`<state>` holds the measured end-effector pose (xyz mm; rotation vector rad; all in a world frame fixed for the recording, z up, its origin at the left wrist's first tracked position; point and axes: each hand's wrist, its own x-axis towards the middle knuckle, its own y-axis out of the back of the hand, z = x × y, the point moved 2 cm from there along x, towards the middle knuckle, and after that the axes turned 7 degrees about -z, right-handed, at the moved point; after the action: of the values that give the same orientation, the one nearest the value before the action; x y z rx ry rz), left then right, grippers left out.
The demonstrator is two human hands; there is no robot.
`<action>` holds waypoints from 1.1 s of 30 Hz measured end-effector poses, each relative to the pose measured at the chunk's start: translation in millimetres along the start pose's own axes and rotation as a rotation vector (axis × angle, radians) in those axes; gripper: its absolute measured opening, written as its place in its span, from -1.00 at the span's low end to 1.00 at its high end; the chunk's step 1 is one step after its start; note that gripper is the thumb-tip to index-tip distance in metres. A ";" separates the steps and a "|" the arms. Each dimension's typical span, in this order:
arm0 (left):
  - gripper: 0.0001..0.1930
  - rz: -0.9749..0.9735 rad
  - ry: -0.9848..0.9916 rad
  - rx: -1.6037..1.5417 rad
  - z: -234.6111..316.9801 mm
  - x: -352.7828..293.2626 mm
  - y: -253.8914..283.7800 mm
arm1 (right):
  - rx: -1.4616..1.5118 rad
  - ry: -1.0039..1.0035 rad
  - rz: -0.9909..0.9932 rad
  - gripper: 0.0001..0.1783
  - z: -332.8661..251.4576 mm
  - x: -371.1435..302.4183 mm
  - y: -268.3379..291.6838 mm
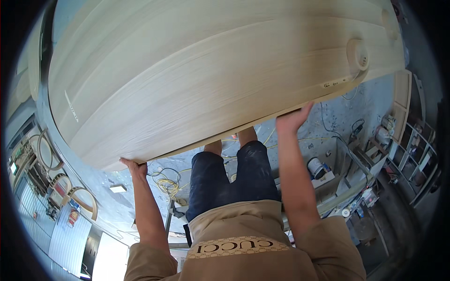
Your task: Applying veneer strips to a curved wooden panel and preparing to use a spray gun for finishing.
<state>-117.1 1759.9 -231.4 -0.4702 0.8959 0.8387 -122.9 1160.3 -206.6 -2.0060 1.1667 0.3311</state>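
Note:
A large pale wooden panel (201, 70) with visible grain fills the upper part of the head view, its near edge running across in front of my legs. My left hand (134, 166) grips that edge near its left corner, the fingers partly hidden by the wood. Farther along to the right, my right hand (294, 120) holds the same edge from below, its thumb up against the side and the other fingers mostly hidden. A raised round wooden piece (358, 55) stands on the panel near its right end. Beside it is a small strip with handwriting (333, 83).
Below the panel, coiled yellow and dark cables (168, 185) lie on the stained blue-grey floor (105, 187). Round wooden frames (84, 202) stand at the left. On the right are a white bucket (316, 166), a metal rack (415, 152) and a wooden frame (400, 105).

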 end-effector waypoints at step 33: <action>0.11 0.140 -0.051 -0.005 -48.5 -54.3 -39.8 | 0.090 -0.154 0.131 -0.31 -42.0 73.7 33.0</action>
<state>-127.9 1679.9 -212.5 -0.3917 0.8869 0.9765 -116.3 1074.5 -236.4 -1.7979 1.1961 0.4818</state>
